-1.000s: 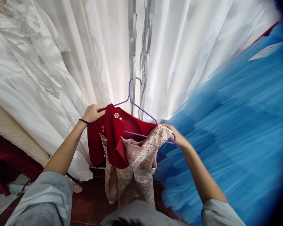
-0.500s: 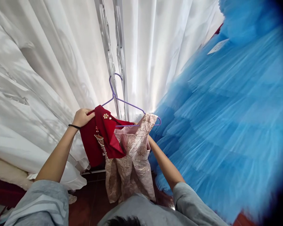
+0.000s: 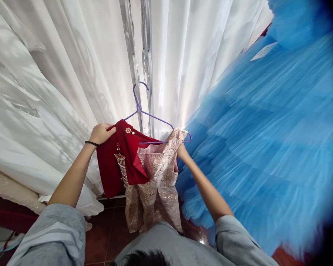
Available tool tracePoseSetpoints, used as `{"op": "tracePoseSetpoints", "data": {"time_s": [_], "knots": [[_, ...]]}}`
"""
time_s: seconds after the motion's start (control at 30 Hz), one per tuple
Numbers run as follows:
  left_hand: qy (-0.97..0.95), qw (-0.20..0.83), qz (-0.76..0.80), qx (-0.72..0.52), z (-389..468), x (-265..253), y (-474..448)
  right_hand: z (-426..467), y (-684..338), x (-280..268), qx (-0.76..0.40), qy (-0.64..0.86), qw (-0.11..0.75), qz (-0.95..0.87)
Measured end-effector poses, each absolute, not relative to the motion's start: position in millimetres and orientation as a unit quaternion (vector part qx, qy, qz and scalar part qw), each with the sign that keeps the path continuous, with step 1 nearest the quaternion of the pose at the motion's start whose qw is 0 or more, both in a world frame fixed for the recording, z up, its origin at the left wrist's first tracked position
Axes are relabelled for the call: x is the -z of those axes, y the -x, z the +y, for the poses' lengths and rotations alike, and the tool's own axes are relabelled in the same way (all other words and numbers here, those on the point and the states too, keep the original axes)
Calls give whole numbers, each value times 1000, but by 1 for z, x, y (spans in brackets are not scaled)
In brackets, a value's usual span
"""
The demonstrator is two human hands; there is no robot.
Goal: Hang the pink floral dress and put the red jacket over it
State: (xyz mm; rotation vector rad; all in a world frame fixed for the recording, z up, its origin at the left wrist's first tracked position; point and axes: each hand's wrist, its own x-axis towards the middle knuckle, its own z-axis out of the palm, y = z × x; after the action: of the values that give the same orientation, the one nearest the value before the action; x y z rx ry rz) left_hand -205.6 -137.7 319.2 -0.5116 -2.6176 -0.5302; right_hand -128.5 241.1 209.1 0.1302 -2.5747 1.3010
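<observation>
likely soft and light, the red jacket [image 3: 107,168] on the purple hanger [image 3: 138,106] is pinched at its upper edge by the left hand's [image 3: 100,133] fingers, best kept off the fragile-looking beading [image 3: 121,160], while the right hand's [image 3: 182,151] hold behind the pink dress [image 3: 158,173] cannot be told.

Below the thin purple triangular hanger [image 3: 155,117], the fingers of the right hand [image 3: 182,152] are hidden behind the pale pink patterned fabric dress [image 3: 162,166], while the deep red cloth garment [image 3: 108,162] covers the hanger's left end. To the hanger's right, the layered blue tulle gown [image 3: 255,129] runs off the view's top edge, and the print on the white rectangular paper tag [image 3: 263,51] is too small to read.
</observation>
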Motion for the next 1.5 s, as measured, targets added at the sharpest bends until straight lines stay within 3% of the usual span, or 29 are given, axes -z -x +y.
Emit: {"op": "tracePoseSetpoints", "data": {"time_s": [0.17, 0.3, 0.4, 0.53, 0.63, 0.8, 0.9, 1.07, 1.17, 1.23, 1.3, 1.43, 1.5], "knots": [[189, 213, -941, 181, -136, -313, 213, 288, 143, -278, -425, -35, 258, -867], [179, 222, -945, 163, -136, -309, 217, 279, 143, -257, -293, 72, 396, -867], [172, 230, -946, 153, -137, -307, 219, 269, 140, -207, -223, 107, 328, -912], [172, 226, -948, 143, -139, -306, 222, 279, 144, -169, -300, 103, 212, -924], [171, 215, -952, 132, -141, -309, 223, 306, 149, -186, -324, 47, 159, -931], [165, 202, -960, 104, -141, -313, 217, 358, 140, -276, -366, -39, 119, -922], [166, 199, -961, 99, -138, -313, 215, 365, 132, -328, -419, -52, 183, -888], [154, 210, -962, 83, -136, -309, 215, 339, 128, -373, -283, -71, 215, -932], [145, 220, -962, 68, -135, -308, 212, 310, 116, -385, -239, -32, 361, -901], [133, 227, -963, 56, -134, -308, 208, 279, 101, -379, -196, -13, 432, -880], [113, 238, -964, 43, -133, -308, 202, 241, 83, -355, -135, -43, 445, -885], [75, 256, -963, 43, -132, -310, 192, 177, 50, -263, 13, -247, 439, -864], [66, 262, -962, 44, -132, -313, 188, 165, 41, -222, 23, -260, 460, -849]]}}
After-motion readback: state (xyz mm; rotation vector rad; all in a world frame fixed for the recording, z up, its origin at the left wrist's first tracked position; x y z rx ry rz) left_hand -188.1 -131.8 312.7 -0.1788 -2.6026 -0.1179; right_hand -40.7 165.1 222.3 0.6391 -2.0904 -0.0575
